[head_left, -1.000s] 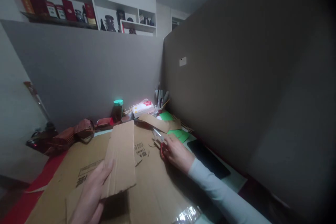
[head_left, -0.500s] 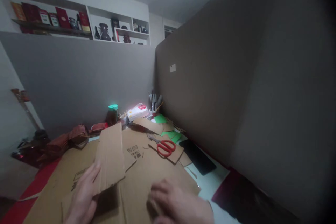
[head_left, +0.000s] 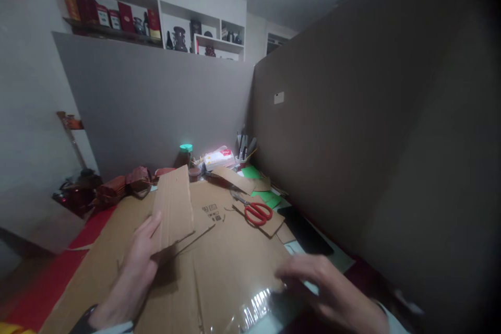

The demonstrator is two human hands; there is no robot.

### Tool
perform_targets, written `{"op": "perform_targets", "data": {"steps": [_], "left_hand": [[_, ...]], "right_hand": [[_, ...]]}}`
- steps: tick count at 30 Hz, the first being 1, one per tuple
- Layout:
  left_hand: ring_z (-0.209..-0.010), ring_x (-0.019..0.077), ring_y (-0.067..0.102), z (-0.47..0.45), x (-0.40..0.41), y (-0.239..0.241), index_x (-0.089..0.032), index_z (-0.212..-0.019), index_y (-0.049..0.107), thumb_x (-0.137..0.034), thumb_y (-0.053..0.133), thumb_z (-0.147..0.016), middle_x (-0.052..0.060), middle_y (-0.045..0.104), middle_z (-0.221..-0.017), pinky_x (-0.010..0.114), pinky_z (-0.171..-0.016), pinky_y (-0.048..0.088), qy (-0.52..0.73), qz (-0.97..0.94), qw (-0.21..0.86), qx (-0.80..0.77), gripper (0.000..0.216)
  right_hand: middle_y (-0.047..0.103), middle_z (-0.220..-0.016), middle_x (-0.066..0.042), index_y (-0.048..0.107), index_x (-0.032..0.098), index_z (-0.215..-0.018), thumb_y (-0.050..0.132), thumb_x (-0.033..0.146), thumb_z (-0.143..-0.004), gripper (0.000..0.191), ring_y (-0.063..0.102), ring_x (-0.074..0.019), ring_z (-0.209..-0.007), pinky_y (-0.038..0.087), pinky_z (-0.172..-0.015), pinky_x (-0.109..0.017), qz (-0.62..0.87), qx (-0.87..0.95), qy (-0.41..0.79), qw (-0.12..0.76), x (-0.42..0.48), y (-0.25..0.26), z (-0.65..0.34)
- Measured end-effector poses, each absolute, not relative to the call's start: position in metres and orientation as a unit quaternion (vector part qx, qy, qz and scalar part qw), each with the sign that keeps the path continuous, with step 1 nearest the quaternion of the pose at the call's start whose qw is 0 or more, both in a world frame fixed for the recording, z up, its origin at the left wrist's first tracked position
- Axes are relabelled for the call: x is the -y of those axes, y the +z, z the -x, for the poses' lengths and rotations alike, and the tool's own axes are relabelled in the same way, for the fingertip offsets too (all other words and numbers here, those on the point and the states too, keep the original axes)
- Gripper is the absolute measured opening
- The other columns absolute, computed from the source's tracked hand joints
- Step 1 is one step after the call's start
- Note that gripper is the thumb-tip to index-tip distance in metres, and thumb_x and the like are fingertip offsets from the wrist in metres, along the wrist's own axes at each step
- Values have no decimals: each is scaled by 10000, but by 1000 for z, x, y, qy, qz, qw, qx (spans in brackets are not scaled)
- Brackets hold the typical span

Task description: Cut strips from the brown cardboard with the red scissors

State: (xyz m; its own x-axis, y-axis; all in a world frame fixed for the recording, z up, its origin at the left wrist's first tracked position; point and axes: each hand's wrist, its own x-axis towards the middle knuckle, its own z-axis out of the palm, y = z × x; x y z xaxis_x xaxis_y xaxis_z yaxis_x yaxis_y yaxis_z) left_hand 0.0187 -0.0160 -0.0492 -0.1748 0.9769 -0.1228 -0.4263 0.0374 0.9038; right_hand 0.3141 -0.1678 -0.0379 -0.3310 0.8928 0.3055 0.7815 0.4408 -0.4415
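My left hand (head_left: pixel 141 250) grips a strip of cardboard (head_left: pixel 175 209) by its left edge, holding it tilted above a large cardboard sheet (head_left: pixel 230 261). My right hand (head_left: pixel 324 287) is over the sheet's right front edge, its fingers bent and apart, with nothing visible in them. Whether its fingertips touch the sheet I cannot tell. Red-handled scissors (head_left: pixel 258 213) lie with closed blades on a small cardboard piece (head_left: pixel 274 225) beyond my hands. Clear shiny tape (head_left: pixel 256 307) runs along the sheet's near edge.
A black phone-like slab (head_left: pixel 307 232) lies at the right beside green paper (head_left: pixel 268 198). At the back stand a jar with a turquoise lid (head_left: pixel 186 148), a white packet (head_left: pixel 219 158) and a cup of pens (head_left: pixel 243 150). Grey partitions (head_left: pixel 164 94) enclose the table.
My right hand has moved right, from over the middle of the sheet to its edge. The left hand still holds the strip. The whole view has shifted, with the scene now further right.
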Motion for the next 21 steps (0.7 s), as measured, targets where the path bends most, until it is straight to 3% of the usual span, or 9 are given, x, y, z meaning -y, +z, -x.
{"op": "perform_targets", "data": {"steps": [2, 4, 9, 15, 21], "left_hand": [[-717, 119, 607, -18, 17, -48, -119, -1063, 587, -132, 537, -926, 45, 620, -944, 219, -592, 545, 627, -301, 565, -443, 147], [-728, 120, 607, -16, 16, -46, -120, -1065, 585, -127, 529, -928, 44, 618, -946, 221, -600, 545, 635, -293, 562, -441, 148], [-700, 117, 593, -7, 13, -38, -129, -1087, 577, -179, 524, -944, 37, 610, -927, 231, -598, 539, 660, -253, 543, -453, 161], [-680, 109, 581, -5, 11, -39, -124, -1046, 581, -169, 555, -926, 31, 605, -915, 208, -560, 518, 671, -219, 549, -448, 130], [-715, 118, 589, -3, 10, -41, -123, -1047, 583, -177, 558, -926, 39, 604, -943, 224, -594, 534, 669, -215, 558, -441, 134]], "right_hand": [[679, -976, -50, 632, 153, -1079, 493, 304, -984, 226, 657, -177, -895, 544, -799, -372, 520, 824, 65, 217, 125, -37, -302], [626, -1173, -78, 589, 164, -1175, 574, 329, -945, 284, 630, -211, -1022, 528, -881, -435, 527, 831, 19, 177, 75, -43, -286], [605, -1209, -92, 575, 151, -1201, 592, 326, -933, 321, 623, -224, -1040, 533, -876, -438, 540, 835, -61, 87, -15, -67, -248], [607, -1205, -89, 573, 156, -1202, 588, 326, -936, 316, 624, -220, -1033, 536, -871, -434, 502, 857, -115, 40, 0, -95, -244], [606, -1203, -82, 574, 171, -1199, 581, 329, -941, 303, 630, -206, -1005, 549, -842, -411, 453, 882, -130, 30, 24, -89, -256]]}}
